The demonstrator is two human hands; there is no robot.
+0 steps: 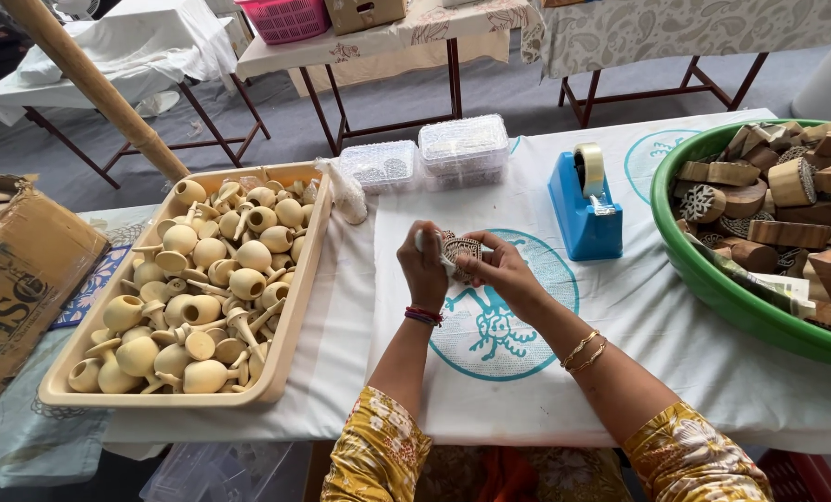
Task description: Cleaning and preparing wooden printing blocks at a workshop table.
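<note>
both hands meet at centre: left hand curled around a white tool, right hand pinching the carved wooden block; knob tray at nine o'clock.

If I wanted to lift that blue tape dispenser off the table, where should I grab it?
Probably across the blue tape dispenser's low body, coming from above with fingers on its two long flat sides. The tape roll stands upright at the far end and the cutter sits near the front, so stay between them. The left side is open; the green tub crowds the right.
</note>
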